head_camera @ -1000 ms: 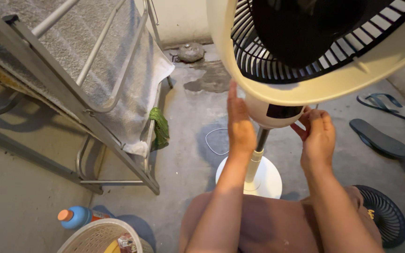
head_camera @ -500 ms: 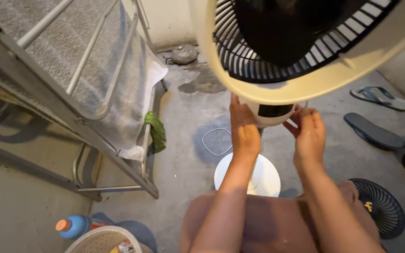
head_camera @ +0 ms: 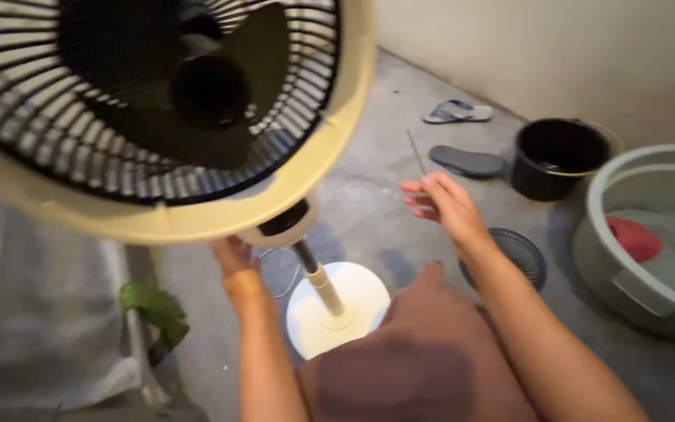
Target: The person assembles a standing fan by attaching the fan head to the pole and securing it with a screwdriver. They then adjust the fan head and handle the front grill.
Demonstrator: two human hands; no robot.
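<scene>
A standing fan tilts towards me, with a cream ring (head_camera: 306, 195) and a black grille (head_camera: 80, 133). Its pole rises from a round white base (head_camera: 345, 301) on the concrete floor. My left hand (head_camera: 232, 258) grips the cream neck piece (head_camera: 287, 227) just below the fan head, fingers partly hidden behind it. Off to the right of the fan, my right hand (head_camera: 443, 203) is raised over the floor. Its fingers pinch a thin straight rod (head_camera: 416, 152) that points up and away.
A black round grille (head_camera: 519, 256) lies on the floor by my right forearm. Beyond it are two sandals (head_camera: 466, 162), a black bucket (head_camera: 560, 156) and a grey basin (head_camera: 595, 234) holding something red. A green rag (head_camera: 154, 309) and grey cloth are at left.
My view has swung right and the fan head now fills the upper left. My right hand left the fan's neck and moved right with the thin rod. My left hand stayed at the neck.
</scene>
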